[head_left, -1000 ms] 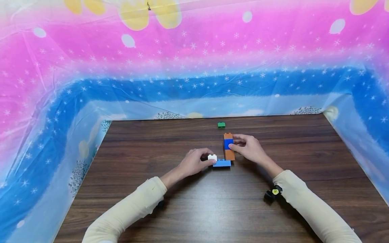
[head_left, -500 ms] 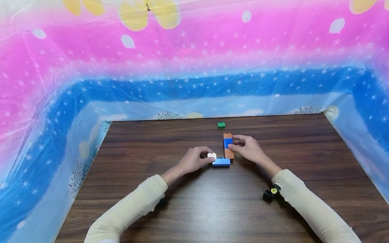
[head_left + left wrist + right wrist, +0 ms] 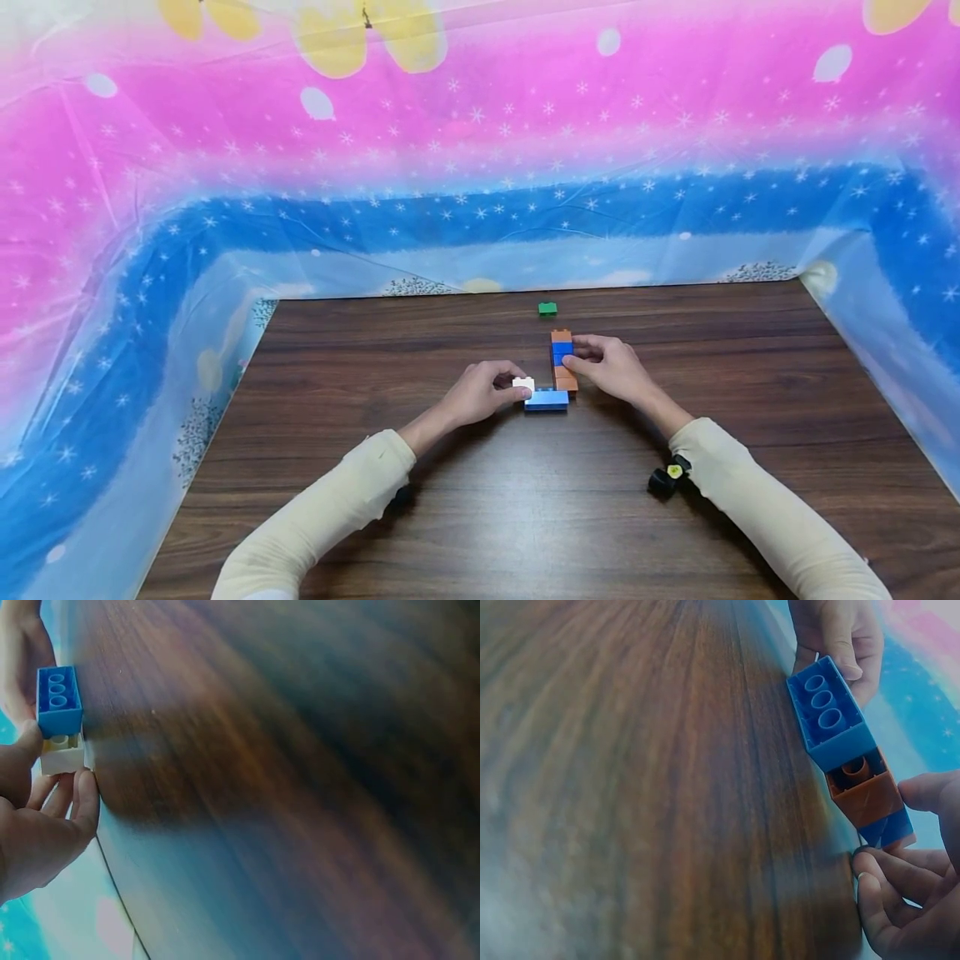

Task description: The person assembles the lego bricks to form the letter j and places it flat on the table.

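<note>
In the head view my left hand (image 3: 480, 394) pinches a white toy brick (image 3: 523, 384) between thumb and fingers. A long light blue brick (image 3: 546, 401) adjoins it on the right. My right hand (image 3: 611, 367) grips a stack of orange bricks (image 3: 562, 336) and blue bricks (image 3: 562, 348), with the thumb on the blue part. The stack's lower orange brick (image 3: 566, 381) meets the right end of the light blue brick. Both wrist views show the light blue brick's hollow underside (image 3: 825, 705), so the bricks are held tilted. Some left fingertips are hidden behind the white brick.
A small green brick (image 3: 547, 309) lies farther back on the brown wooden table (image 3: 375, 350). A patterned pink and blue cloth (image 3: 480, 208) surrounds the back and sides. A black wrist device (image 3: 663, 482) hangs at my right sleeve.
Over the last second both hands and the joined bricks have shifted slightly, with the light blue brick a little higher in the head view. Both grips stay the same; the green brick stays put.
</note>
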Available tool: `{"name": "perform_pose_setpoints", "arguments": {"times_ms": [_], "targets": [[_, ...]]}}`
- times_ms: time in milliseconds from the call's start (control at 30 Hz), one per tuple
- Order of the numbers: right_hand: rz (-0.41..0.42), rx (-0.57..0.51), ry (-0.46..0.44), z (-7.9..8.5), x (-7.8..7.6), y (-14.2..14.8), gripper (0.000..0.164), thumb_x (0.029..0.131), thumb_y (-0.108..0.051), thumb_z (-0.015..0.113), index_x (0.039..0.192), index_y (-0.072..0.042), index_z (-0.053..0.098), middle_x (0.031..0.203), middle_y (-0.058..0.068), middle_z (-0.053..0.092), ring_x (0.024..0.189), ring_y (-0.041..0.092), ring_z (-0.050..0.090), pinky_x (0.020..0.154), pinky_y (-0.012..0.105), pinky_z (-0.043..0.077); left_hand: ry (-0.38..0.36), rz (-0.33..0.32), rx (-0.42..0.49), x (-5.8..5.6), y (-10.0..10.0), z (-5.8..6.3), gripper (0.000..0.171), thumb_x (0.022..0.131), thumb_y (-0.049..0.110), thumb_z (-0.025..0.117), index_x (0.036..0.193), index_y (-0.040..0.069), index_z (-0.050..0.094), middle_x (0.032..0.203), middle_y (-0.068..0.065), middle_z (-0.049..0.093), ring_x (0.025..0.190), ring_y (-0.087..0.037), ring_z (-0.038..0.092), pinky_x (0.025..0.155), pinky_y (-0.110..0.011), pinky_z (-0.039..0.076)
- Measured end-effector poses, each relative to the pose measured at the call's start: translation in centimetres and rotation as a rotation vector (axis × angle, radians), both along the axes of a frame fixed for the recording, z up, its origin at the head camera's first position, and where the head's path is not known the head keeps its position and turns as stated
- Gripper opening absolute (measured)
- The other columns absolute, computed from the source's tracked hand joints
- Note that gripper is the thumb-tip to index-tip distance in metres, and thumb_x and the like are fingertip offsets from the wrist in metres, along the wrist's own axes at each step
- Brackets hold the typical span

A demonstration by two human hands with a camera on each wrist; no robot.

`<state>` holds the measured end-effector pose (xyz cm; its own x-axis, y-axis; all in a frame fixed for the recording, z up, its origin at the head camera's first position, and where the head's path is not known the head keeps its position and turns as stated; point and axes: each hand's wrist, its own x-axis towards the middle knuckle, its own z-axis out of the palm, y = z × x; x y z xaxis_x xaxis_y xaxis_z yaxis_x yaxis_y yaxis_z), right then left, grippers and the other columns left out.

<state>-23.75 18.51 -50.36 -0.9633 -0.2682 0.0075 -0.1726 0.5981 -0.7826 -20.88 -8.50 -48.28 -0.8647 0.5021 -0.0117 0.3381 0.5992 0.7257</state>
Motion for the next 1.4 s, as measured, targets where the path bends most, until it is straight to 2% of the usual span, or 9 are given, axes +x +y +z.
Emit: {"name": "perform_pose_setpoints", "arguments": {"times_ms": [400, 733, 967, 1167, 1400], "targets": [[-0.010, 0.036, 0.049, 0.2, 0.2, -0.1, 0.058, 0.098, -0.040, 0.069, 0.141, -0.003, 0.060, 0.124, 0.015, 0.071, 0.108, 0.030, 0.068, 0.089, 0.049, 0.055, -0.004, -0.009, 0.003, -0.4, 0.0, -0.2, 0.027, 0.099, 0.029, 0.069, 0.119, 0.010, 0.073, 0.110, -0.003, 0.073, 0.105, -0.018, 0.067, 0.093, -0.038, 0.054], [-0.003, 0.026, 0.059, 0.1, 0.2, 0.0, 0.049, 0.098, -0.038, 0.069, 0.135, -0.006, 0.065, 0.118, 0.013, 0.073, 0.104, 0.027, 0.069, 0.088, 0.047, 0.055, -0.018, -0.010, -0.006, -0.6, -0.1, -0.2, 0.025, 0.099, 0.029, 0.069, 0.117, 0.012, 0.074, 0.105, 0.000, 0.072, 0.099, -0.013, 0.066, 0.087, -0.034, 0.053], [-0.013, 0.027, 0.058, 0.5, 0.0, 0.4, 0.046, 0.097, -0.039, 0.070, 0.131, -0.008, 0.068, 0.116, 0.010, 0.074, 0.101, 0.025, 0.069, 0.083, 0.044, 0.056, -0.042, -0.014, -0.008, -0.4, -0.3, -0.2, 0.033, 0.099, 0.034, 0.069, 0.124, 0.012, 0.071, 0.112, 0.000, 0.071, 0.099, -0.012, 0.064, 0.087, -0.034, 0.053], [-0.028, 0.033, 0.085, 1.6, -0.8, 1.3, 0.046, 0.098, -0.040, 0.069, 0.131, -0.008, 0.068, 0.114, 0.009, 0.074, 0.102, 0.025, 0.069, 0.083, 0.044, 0.055, -0.042, -0.025, -0.007, -0.2, -0.4, -0.1, 0.039, 0.097, 0.037, 0.070, 0.127, 0.011, 0.069, 0.113, -0.001, 0.070, 0.099, -0.012, 0.063, 0.088, -0.034, 0.053], [-0.021, 0.061, 0.144, 1.8, -2.9, 2.1, 0.045, 0.098, -0.040, 0.069, 0.129, -0.009, 0.070, 0.114, 0.008, 0.074, 0.102, 0.026, 0.068, 0.083, 0.046, 0.054, -0.031, -0.035, -0.020, -0.2, -0.4, -0.3, 0.038, 0.098, 0.036, 0.070, 0.127, 0.012, 0.069, 0.110, 0.001, 0.069, 0.098, -0.011, 0.063, 0.086, -0.033, 0.053]]}}
